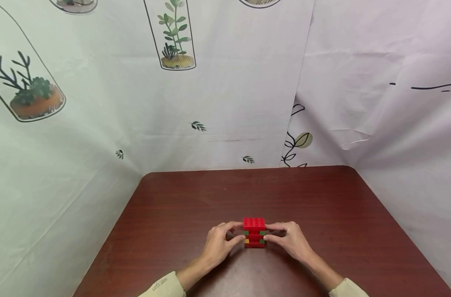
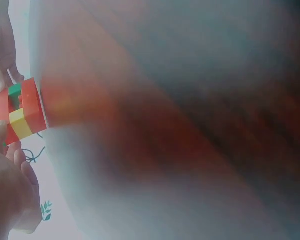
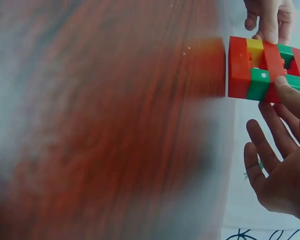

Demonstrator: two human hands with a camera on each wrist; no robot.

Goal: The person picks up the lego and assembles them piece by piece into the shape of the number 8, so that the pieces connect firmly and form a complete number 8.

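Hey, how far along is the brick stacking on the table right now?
A small tower of red, green and yellow plastic bricks already stands on the dark wooden table, capped with red. The left hand and right hand pinch its sides. No loose bricks show, so little seems left.

Head camera looks forward and down from above my forearms; table fills lower frame, block stack at lower centre. My wrist cameras sit low, very near tabletop, rolled sideways, wood blurred. Left wrist shows stack at left edge; right wrist shows it upper right. All three share stack.
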